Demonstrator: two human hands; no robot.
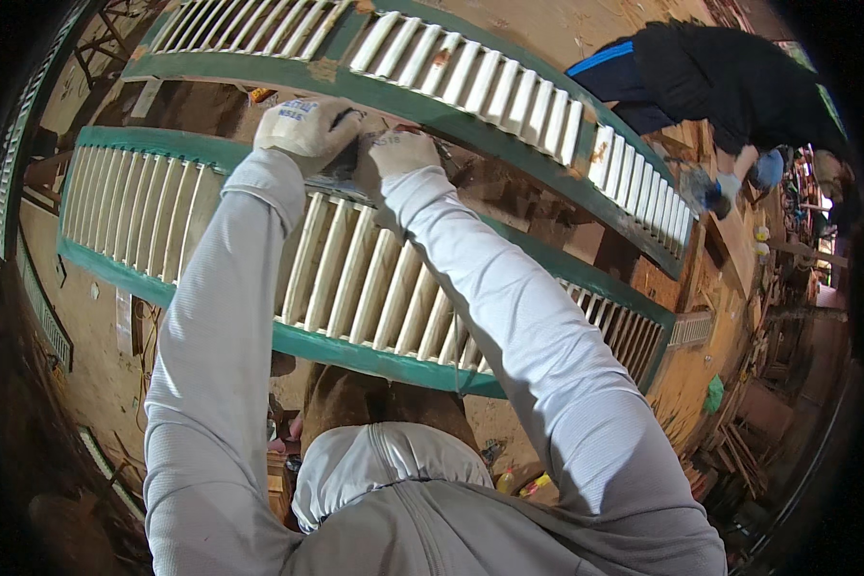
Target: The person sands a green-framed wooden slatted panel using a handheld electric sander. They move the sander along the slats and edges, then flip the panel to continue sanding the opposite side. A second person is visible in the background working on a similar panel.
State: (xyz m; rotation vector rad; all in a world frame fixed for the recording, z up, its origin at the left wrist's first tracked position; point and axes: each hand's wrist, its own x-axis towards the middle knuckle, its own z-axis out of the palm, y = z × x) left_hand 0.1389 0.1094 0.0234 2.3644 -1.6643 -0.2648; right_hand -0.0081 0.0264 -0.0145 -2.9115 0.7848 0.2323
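Head view: both gloved hands, left hand (307, 127) and right hand (396, 156), clench a dark tool (348, 163) on the far rail of the near green shutter (355, 278), whose paint mostly remains, so much looks left.

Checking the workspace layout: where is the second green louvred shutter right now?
In the head view, the second green shutter lies beyond the near shutter, past both gloved hands, running toward a co-worker at upper right.
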